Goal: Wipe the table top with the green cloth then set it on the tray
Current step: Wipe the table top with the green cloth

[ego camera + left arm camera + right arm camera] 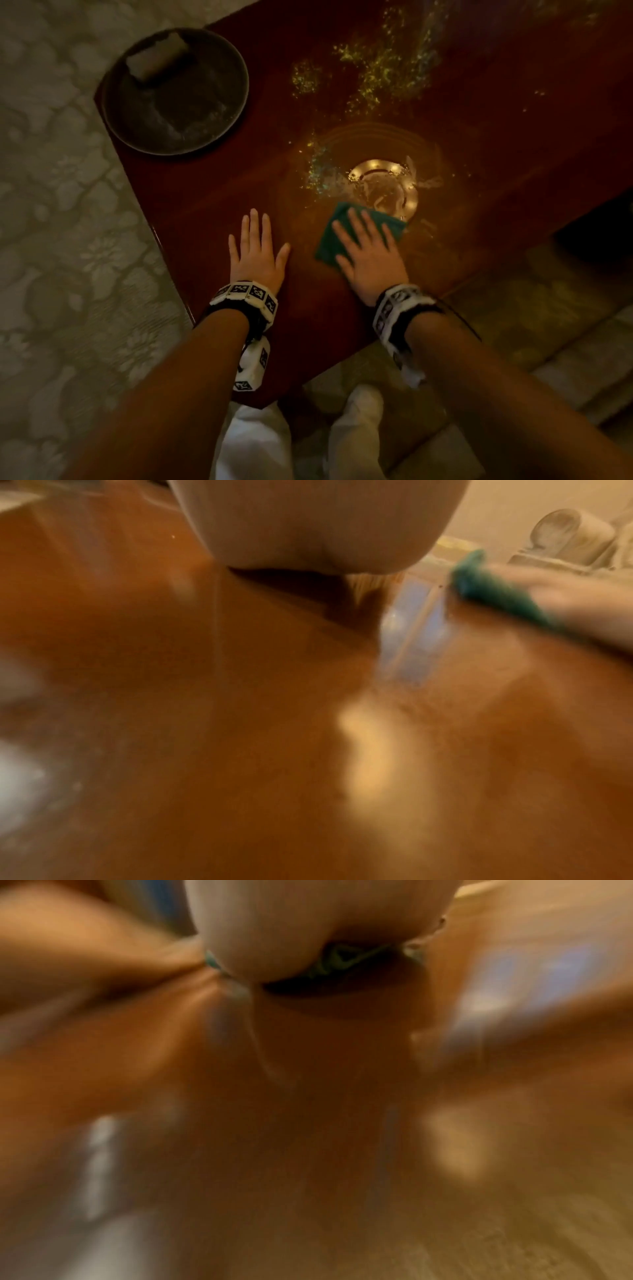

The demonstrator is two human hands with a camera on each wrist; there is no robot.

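Observation:
A folded green cloth point(330, 240) lies flat on the dark red-brown table top point(212, 205), near its front edge. My right hand point(368, 246) presses on the cloth with straight, spread fingers. My left hand point(255, 251) lies flat on the bare wood just left of the cloth, fingers straight. A round dark tray point(219, 102) sits at the table's far left corner. In the left wrist view the green cloth point(489, 588) shows blurred at the right, under the other hand. The right wrist view is blurred; a sliver of green cloth point(342, 958) shows under my palm.
A pale folded cloth point(157, 56) lies on the tray's far side. Yellow-green specks point(376, 68) are scattered over the table's far middle. A ceiling lamp's reflection point(383, 185) glares just beyond the green cloth. Patterned carpet point(51, 205) lies left of the table.

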